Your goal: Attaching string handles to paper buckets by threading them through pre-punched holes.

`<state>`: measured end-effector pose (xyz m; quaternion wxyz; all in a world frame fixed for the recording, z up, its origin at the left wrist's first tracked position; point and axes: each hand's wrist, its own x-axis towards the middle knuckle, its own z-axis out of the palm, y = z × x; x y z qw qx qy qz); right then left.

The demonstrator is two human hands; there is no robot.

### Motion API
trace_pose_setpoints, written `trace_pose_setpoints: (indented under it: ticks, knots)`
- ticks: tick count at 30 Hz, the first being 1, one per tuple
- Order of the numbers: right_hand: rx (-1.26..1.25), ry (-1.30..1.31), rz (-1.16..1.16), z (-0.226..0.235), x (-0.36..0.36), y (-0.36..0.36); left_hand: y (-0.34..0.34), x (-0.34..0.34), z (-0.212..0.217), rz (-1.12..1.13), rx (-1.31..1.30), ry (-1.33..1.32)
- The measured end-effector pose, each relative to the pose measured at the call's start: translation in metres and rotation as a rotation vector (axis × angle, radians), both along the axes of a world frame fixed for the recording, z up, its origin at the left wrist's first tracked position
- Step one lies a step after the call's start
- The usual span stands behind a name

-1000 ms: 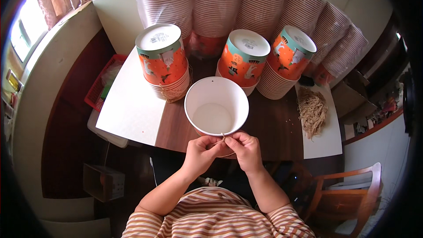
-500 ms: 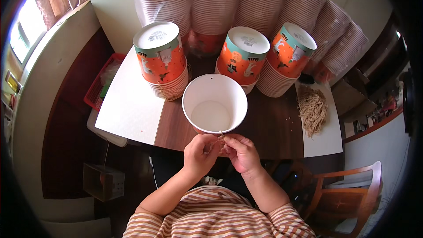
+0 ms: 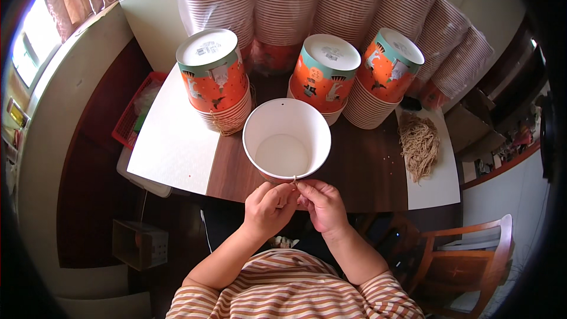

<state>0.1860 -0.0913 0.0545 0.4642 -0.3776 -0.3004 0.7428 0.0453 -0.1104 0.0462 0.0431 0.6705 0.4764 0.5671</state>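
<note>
A large white-lined paper bucket (image 3: 286, 121) stands upright with its mouth toward me, at the front of the table. Its far rim shows one small hole. At the near rim, a short piece of tan string (image 3: 295, 180) comes over or through the edge; exactly how is too small to tell. My left hand (image 3: 266, 207) is closed just below that rim, fingertips pinched at the string. Close beside it, my right hand (image 3: 323, 202) pinches the same string between thumb and forefinger. The string's lower end is hidden by my fingers.
Upside-down orange bucket stacks stand behind: left (image 3: 215, 85), middle (image 3: 323, 85), right (image 3: 388, 74). Loose string (image 3: 227, 124) hangs on the left stack. A bundle of tan strings (image 3: 420, 149) lies at right. Tall wrapped bucket stacks (image 3: 286, 6) line the back. A wooden chair (image 3: 460, 260) is lower right.
My fingertips have drawn closer together around the string just under the rim. The bucket has shifted very slightly; the rest stays put.
</note>
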Motion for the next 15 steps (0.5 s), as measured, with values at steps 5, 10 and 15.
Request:
trace_pose_setpoints:
  ticks: [5,10,15]
  knots:
    - [0.001,-0.019,-0.003,-0.001,0.000,0.001,0.002,-0.001,-0.001,-0.006,0.018,0.010]
    - [0.010,0.001,0.019,0.001,0.000,0.001,0.000,-0.003,-0.002,-0.033,-0.038,-0.002]
    - [-0.003,0.068,0.017,-0.009,0.003,0.005,-0.001,-0.004,0.003,-0.148,-0.272,-0.326]
